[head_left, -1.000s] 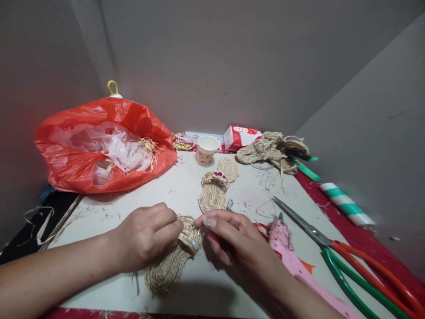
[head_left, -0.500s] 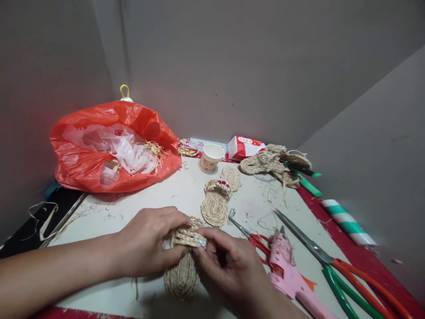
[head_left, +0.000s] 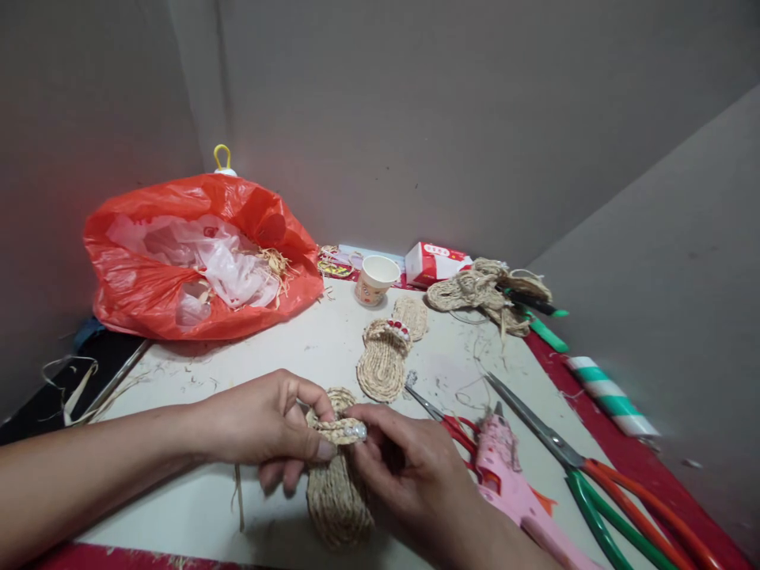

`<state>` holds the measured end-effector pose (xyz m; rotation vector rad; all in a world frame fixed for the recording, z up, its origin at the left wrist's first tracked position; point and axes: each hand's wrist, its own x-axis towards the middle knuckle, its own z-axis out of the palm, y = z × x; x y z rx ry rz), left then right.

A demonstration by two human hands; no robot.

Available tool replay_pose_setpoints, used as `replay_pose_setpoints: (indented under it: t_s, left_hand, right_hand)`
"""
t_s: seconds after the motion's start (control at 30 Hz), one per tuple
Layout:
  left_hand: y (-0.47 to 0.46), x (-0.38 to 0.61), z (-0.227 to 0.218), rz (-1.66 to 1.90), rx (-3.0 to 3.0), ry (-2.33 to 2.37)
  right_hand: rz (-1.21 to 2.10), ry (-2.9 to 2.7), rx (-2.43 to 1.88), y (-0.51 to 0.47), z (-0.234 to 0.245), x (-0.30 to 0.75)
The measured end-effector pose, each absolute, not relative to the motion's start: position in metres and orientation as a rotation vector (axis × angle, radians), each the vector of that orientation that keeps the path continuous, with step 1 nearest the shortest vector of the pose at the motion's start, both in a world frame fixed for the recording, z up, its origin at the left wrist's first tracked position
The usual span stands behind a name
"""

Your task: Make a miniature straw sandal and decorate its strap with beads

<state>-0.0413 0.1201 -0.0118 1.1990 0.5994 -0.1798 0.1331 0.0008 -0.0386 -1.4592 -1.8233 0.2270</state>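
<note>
A small woven straw sandal [head_left: 336, 495] lies on the white table [head_left: 195, 507] near its front edge. My left hand [head_left: 270, 427] pinches the left end of the sandal's strap [head_left: 341, 430], thumb and forefinger closed on it. My right hand [head_left: 409, 467] grips the strap's right end, where small clear beads show. A finished straw sandal with red beads [head_left: 383, 360] lies just beyond them, with a bare straw sole [head_left: 411, 315] behind it.
A pink glue gun [head_left: 511, 483], small red-handled scissors [head_left: 451, 423] and large red-and-green-handled scissors [head_left: 587, 471] lie to the right. A red plastic bag [head_left: 148, 293] sits at back left. A paper cup [head_left: 375, 279], a red-white box [head_left: 436, 263] and a straw pile [head_left: 480, 289] stand at the back.
The sandal has turned lengthwise towards me. My left hand went from resting over it to pinching the strap. My right hand came down onto the strap's right end.
</note>
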Motion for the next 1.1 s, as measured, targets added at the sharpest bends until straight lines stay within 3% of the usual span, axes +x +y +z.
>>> replay_pose_setpoints:
  t_s: [0.73,1.1]
  left_hand:
    - [0.122,-0.040,-0.010,-0.078,1.140,0.535]
    - [0.135,-0.039,-0.027,0.053,1.027,0.588]
  right_hand:
    - [0.300,-1.714,-1.562,0.003,-0.042,0.137]
    - [0.326,-1.480,-1.860,-0.035,0.027,0.168]
